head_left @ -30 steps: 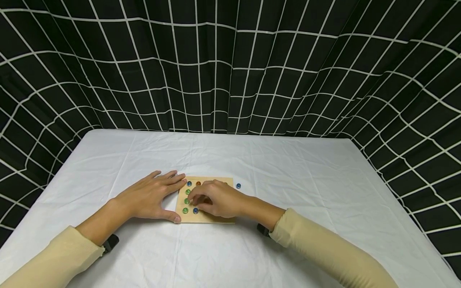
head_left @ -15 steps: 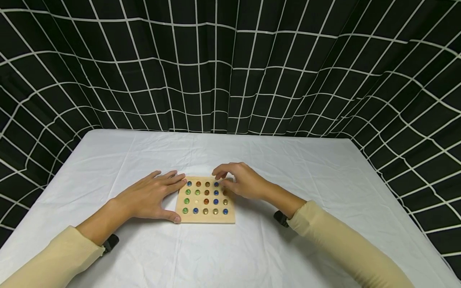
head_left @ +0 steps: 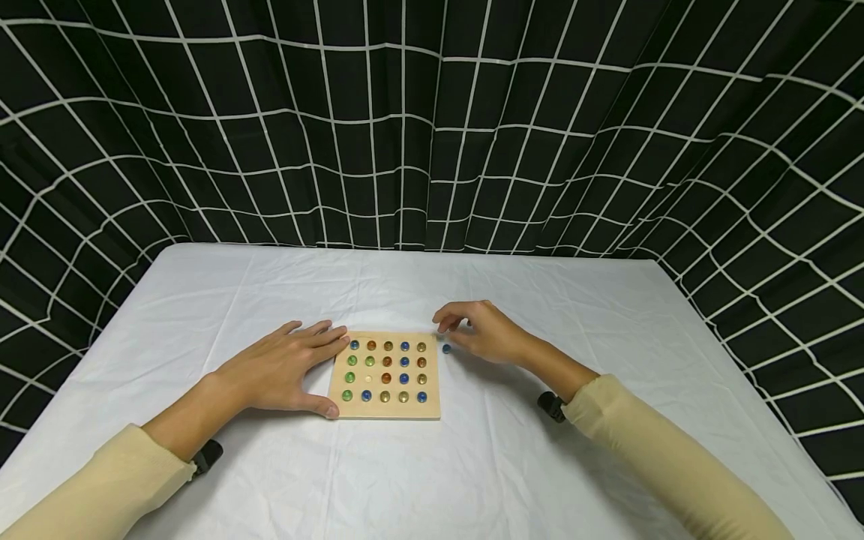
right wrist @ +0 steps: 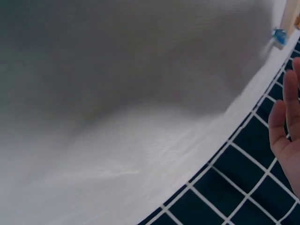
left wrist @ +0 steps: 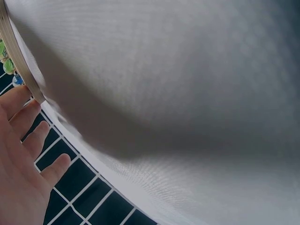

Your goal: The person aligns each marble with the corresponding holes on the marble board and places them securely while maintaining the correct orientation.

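Note:
My left hand [head_left: 286,367] lies flat with spread fingers at the left edge of a light wooden board [head_left: 385,412]. Its fingertips touch the board's rim in the left wrist view. Several rows of glass marbles in green, blue, amber and clear yellow sit in the board, with one bare hole [head_left: 367,379] showing among them. My right hand [head_left: 489,330] hovers just off the board's top right corner, fingers loosely bent, nothing seen between them. Below its fingertips, a loose blue marble [head_left: 446,349] rests on the cloth beside the board; the right wrist view shows this blue marble [right wrist: 280,35] too.
A white cloth [head_left: 574,315] with light creases covers the table. Behind and at both sides hangs a black curtain [head_left: 513,150] with a white grid. A small dark spot [head_left: 469,322] shows right behind the right hand's fingers.
The right hand has lifted away from the board's left part and moved right past its far right corner, uncovering the marbles and the bare hole. The left hand has stayed put.

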Available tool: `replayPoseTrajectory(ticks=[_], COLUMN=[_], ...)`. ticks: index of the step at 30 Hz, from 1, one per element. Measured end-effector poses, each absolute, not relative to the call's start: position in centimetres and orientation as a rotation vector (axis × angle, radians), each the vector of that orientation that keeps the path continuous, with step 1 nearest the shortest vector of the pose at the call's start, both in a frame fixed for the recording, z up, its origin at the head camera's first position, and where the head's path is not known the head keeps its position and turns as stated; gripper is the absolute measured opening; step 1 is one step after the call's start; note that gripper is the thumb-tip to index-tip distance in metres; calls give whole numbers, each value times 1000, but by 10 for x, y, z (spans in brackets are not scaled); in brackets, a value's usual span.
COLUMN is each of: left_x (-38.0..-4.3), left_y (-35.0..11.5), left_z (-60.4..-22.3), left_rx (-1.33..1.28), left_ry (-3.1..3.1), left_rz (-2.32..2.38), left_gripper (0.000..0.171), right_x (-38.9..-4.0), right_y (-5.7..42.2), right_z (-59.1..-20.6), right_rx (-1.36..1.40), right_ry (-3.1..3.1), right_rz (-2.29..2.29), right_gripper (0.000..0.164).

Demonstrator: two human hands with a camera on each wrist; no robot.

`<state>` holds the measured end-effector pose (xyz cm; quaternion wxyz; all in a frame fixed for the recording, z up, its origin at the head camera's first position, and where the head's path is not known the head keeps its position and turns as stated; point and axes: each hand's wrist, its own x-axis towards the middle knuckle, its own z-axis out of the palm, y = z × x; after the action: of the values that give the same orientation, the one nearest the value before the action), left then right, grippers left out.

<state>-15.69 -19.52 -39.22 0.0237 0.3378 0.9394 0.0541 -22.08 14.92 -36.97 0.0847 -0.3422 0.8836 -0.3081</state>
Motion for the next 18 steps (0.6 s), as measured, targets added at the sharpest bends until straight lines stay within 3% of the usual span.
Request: replayPoseTrajectory(ticks=[18], left_x=[-157], left_y=[-196], left_z=[-393], left_rx=[1049], left_ry=[2912], left_rz=[171], left_gripper=[113], right_x=[-220], right_y=[156], right_z=[-382], right_rx=[-1014], right_ry=[2612], right_rz=[-815], right_gripper=[33])
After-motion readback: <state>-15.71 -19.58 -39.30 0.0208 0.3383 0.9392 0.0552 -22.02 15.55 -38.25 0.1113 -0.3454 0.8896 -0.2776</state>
